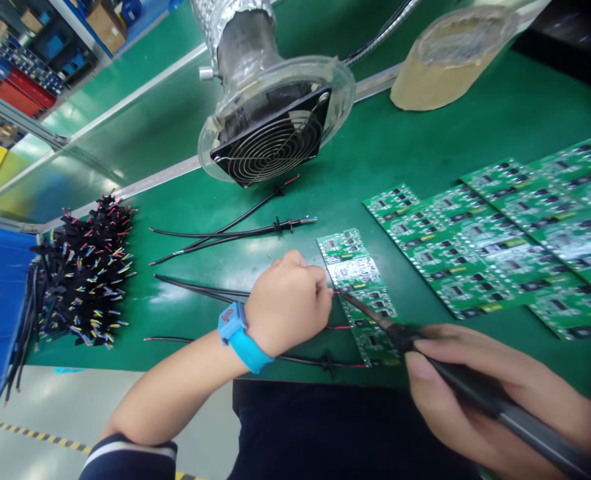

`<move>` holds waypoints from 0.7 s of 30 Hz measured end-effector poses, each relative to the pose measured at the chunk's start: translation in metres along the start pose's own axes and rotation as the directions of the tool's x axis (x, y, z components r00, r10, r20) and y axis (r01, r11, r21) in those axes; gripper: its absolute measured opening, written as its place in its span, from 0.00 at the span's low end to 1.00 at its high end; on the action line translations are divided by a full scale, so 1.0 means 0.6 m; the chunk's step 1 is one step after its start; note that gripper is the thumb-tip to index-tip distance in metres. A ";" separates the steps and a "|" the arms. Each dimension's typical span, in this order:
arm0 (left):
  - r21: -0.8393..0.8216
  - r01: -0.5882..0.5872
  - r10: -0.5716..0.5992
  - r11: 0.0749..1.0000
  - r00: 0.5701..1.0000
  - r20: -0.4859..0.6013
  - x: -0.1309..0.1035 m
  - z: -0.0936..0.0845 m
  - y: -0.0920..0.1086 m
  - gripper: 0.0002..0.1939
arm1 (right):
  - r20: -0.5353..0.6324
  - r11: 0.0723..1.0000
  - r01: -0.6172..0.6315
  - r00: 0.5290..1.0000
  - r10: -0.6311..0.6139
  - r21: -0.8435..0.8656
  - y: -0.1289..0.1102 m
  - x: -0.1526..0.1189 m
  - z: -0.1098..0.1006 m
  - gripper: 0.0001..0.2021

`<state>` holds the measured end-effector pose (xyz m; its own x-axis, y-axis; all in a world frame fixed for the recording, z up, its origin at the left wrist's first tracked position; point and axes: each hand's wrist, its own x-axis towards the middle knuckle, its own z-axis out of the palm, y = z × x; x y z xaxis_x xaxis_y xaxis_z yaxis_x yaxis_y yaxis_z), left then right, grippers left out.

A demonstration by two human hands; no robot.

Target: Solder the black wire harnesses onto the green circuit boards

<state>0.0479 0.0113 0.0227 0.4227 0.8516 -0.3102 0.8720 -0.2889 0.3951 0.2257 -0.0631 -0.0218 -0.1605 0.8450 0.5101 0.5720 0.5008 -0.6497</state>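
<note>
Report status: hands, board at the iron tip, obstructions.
Left hand pinching wire beside circuit board. Right hand holding soldering iron, tip near wire. Board flat on bench; nothing visibly blocking.

1 head-worn camera faces forward-down, near the bench (342, 200).

– Please, where is the left hand (290, 303)?
– It is above the tabletop (345, 193), around the middle of the near edge. Its fingers pinch a black cable (200, 287), with a red wire end at the side of a circuit board (375, 290).
– And the right hand (505, 373)?
– It grips a soldering iron (475, 392). The tip is at this wire; whether they touch, I cannot tell.
– What else lies there?
– Other boards (495, 267) overlap toward the right edge, loose cables (245, 231) lie left of the fan (275, 143), and a thick cable bundle (88, 273) occupies the left end.
</note>
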 end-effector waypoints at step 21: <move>0.055 0.037 -0.020 0.998 0.955 -0.294 0.034 -0.022 -0.032 0.09 | -0.307 0.939 -0.311 0.888 0.342 0.148 0.000 0.041 0.027 0.09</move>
<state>0.0364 0.0400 0.0199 0.3141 0.9481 -0.0495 0.8994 -0.2805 0.3353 0.2086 -0.0394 -0.0182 0.3001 0.8642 0.4038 0.4679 0.2355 -0.8518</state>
